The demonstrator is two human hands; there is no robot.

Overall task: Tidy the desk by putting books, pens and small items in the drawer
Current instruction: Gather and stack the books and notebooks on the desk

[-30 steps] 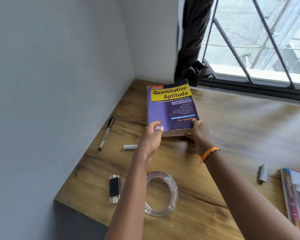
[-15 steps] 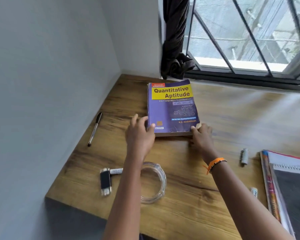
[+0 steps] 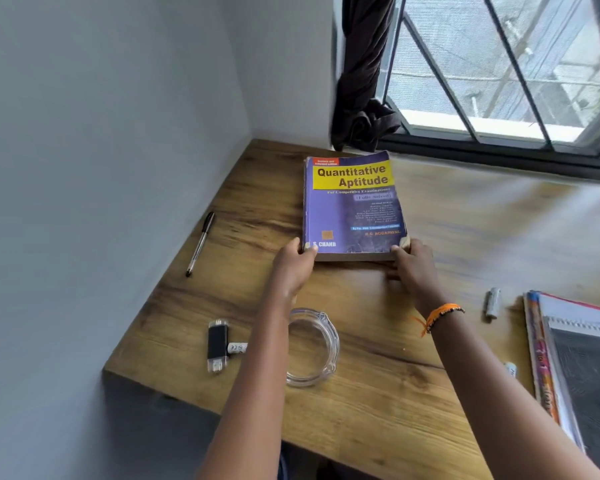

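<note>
A thick purple book [image 3: 352, 206] titled "Quantitative Aptitude" lies on the wooden desk [image 3: 465, 237] near the back corner. My left hand [image 3: 293, 266] grips its near left corner, thumb on the cover. My right hand [image 3: 413, 266], with an orange bracelet on the wrist, grips the near right corner. A black pen [image 3: 200, 242] lies to the left by the wall. A black USB stick [image 3: 217, 344] and a small white cap [image 3: 237, 348] rest near the front left edge. No drawer is in view.
A clear glass ashtray [image 3: 314, 348] sits partly under my left forearm. A grey cylinder [image 3: 492, 303] and a small white item [image 3: 511, 368] lie right of my right arm. Stacked notebooks [image 3: 575, 368] fill the right edge. Wall on the left, window and dark curtain [image 3: 364, 81] behind.
My left hand went from lying flat beside the book to gripping its near left corner. My right hand stayed on the near right corner. The view shifted slightly.
</note>
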